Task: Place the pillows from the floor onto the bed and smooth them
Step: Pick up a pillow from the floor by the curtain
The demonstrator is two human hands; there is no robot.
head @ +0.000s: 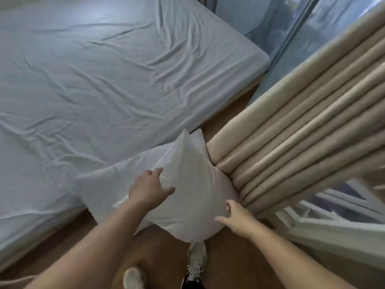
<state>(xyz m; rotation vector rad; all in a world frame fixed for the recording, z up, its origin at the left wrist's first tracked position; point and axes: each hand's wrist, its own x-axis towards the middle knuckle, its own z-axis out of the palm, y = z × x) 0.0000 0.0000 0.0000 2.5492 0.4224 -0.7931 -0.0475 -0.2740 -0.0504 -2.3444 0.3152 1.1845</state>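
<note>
**Pillows on the floor beside the bed**

A white pillow (193,197) is standing tilted on the wooden floor (229,257), leaning between the bed (104,80) and the beige curtain (302,126). A second pillow (108,180) is lying under it, resting against the mattress edge. The left hand (149,187) is pressing on the upper pillow's left side, its grip wide with fingers spread. The right hand (237,217) is touching the pillow's lower right edge, also spread and holding nothing. Two white sneakers (195,259) are showing below on the floor.
</note>
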